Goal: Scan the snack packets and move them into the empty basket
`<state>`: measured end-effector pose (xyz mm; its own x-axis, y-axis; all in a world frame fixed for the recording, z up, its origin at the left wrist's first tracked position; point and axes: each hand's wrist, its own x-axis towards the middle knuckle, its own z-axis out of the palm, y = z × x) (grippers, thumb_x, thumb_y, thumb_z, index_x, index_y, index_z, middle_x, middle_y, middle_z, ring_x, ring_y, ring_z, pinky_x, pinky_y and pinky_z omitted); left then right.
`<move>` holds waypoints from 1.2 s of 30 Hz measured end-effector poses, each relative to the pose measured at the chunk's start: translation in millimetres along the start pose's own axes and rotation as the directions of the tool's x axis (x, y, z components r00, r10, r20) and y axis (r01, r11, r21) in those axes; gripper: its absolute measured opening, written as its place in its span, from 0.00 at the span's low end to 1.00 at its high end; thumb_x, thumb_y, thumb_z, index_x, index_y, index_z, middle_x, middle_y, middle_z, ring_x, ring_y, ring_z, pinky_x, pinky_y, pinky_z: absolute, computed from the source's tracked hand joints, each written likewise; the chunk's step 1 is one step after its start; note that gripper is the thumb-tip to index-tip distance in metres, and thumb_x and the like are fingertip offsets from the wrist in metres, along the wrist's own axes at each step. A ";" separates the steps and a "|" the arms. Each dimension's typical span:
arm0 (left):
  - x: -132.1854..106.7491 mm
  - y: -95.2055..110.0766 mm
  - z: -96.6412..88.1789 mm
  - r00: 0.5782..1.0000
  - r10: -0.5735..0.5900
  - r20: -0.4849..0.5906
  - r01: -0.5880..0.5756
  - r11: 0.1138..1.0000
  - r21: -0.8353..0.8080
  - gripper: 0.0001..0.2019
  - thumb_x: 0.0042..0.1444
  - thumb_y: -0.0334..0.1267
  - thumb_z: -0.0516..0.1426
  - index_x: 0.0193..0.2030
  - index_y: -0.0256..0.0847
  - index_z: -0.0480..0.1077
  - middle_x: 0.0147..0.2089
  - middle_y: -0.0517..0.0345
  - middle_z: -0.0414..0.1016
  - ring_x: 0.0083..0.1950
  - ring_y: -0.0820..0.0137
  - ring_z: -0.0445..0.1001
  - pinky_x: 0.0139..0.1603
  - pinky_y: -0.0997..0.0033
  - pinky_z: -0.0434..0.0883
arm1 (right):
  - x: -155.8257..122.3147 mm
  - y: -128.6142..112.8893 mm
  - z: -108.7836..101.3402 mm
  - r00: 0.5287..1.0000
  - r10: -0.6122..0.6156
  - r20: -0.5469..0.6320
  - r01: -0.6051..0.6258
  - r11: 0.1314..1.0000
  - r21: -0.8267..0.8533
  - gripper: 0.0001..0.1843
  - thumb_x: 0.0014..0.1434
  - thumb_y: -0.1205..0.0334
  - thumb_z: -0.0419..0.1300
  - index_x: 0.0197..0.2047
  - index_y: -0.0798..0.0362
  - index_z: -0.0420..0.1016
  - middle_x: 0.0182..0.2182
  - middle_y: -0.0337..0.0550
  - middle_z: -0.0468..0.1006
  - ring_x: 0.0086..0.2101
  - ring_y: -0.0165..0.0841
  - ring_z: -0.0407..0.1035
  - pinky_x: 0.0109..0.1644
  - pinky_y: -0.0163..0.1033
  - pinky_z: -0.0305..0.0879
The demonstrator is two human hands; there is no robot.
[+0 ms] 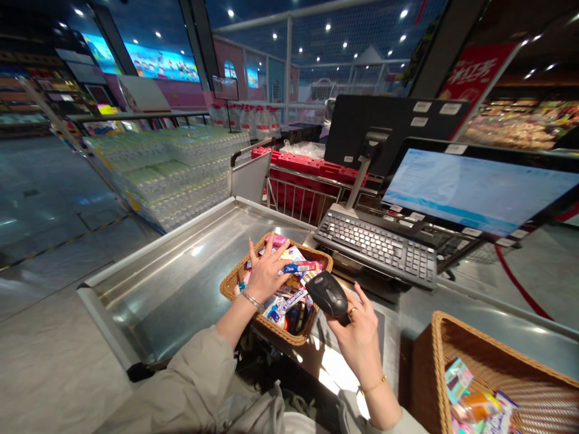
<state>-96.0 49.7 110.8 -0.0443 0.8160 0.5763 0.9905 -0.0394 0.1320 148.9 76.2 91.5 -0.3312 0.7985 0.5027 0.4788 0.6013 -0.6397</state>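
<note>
My left hand [266, 274] is over a wicker basket [230, 289] of sweets on the metal counter. Its thumb and forefinger pinch one end of a small blue and red candy packet [301, 267], while the other fingers spread out above the sweets. My right hand [359, 328] grips a black barcode scanner [328, 293], whose head points left at the basket's right side. Several colourful wrapped sweets fill the basket, among them a purple and white packet [289, 303]. Part of the contents is hidden under my left hand.
A keyboard [377, 242] and a lit monitor [479, 187] stand behind the scanner. At the lower right a larger wicker basket [538, 386] holds several packets. A raised metal rim [154, 247] edges the counter. Beyond it are stacked bottle packs [167, 172] and a shopping cart [294, 196].
</note>
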 end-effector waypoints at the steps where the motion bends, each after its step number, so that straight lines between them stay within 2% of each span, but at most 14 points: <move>1: 0.7 0.4 0.0 1.000 0.002 0.004 -0.002 1.000 -0.002 0.10 0.52 0.37 0.63 0.42 0.50 0.76 0.66 0.59 0.64 0.73 0.48 0.47 0.64 0.22 0.29 | -0.1 0.4 0.0 1.000 0.005 -0.002 -0.005 1.000 -0.001 0.10 0.54 0.57 0.60 0.37 0.50 0.78 0.50 0.44 0.78 0.62 0.47 0.57 0.62 0.59 0.57; 8: 9.8 6.3 4.6 0.999 0.044 0.008 -0.043 0.999 -0.016 0.09 0.52 0.37 0.63 0.41 0.50 0.76 0.66 0.59 0.64 0.73 0.47 0.47 0.64 0.22 0.27 | -3.8 6.6 -4.3 0.998 0.058 -0.035 -0.059 0.998 -0.017 0.08 0.53 0.58 0.60 0.37 0.49 0.78 0.50 0.44 0.78 0.62 0.46 0.56 0.63 0.58 0.56; 17: 27.3 27.0 19.6 0.989 0.151 0.009 -0.149 0.985 -0.081 0.09 0.53 0.38 0.62 0.42 0.49 0.76 0.65 0.57 0.66 0.73 0.47 0.46 0.64 0.22 0.29 | -12.9 19.9 -22.5 0.986 0.118 -0.119 -0.123 0.992 -0.036 0.12 0.52 0.59 0.60 0.40 0.49 0.78 0.50 0.44 0.77 0.62 0.47 0.56 0.62 0.59 0.57; 23: 40.2 47.7 30.2 0.975 0.224 0.005 -0.221 0.965 -0.138 0.10 0.53 0.39 0.62 0.43 0.50 0.76 0.65 0.56 0.67 0.73 0.49 0.46 0.65 0.24 0.28 | -23.6 31.4 -36.1 0.967 0.178 -0.182 -0.191 0.980 -0.053 0.11 0.51 0.58 0.61 0.39 0.50 0.78 0.49 0.46 0.78 0.62 0.46 0.56 0.62 0.57 0.57; 31: 55.7 80.3 43.1 0.941 0.339 -0.010 -0.332 0.917 -0.221 0.08 0.54 0.40 0.62 0.42 0.49 0.77 0.65 0.55 0.67 0.73 0.50 0.48 0.65 0.24 0.28 | -38.8 39.3 -56.9 0.926 0.233 -0.299 -0.272 0.958 -0.095 0.14 0.52 0.58 0.61 0.43 0.51 0.77 0.50 0.49 0.77 0.61 0.46 0.58 0.62 0.56 0.58; 36: 62.6 102.3 50.9 0.917 0.400 -0.003 -0.386 0.883 -0.266 0.10 0.53 0.40 0.63 0.43 0.50 0.77 0.65 0.55 0.66 0.73 0.49 0.47 0.65 0.24 0.28 | -49.9 43.5 -70.7 0.900 0.269 -0.343 -0.322 0.941 -0.108 0.17 0.52 0.57 0.61 0.46 0.51 0.76 0.51 0.48 0.76 0.61 0.46 0.58 0.63 0.58 0.56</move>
<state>9.1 126.2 119.3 0.3547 0.7304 0.5837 0.8575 -0.5030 0.1084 243.7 60.5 79.7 0.1090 0.8705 0.4799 0.6447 0.3055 -0.7007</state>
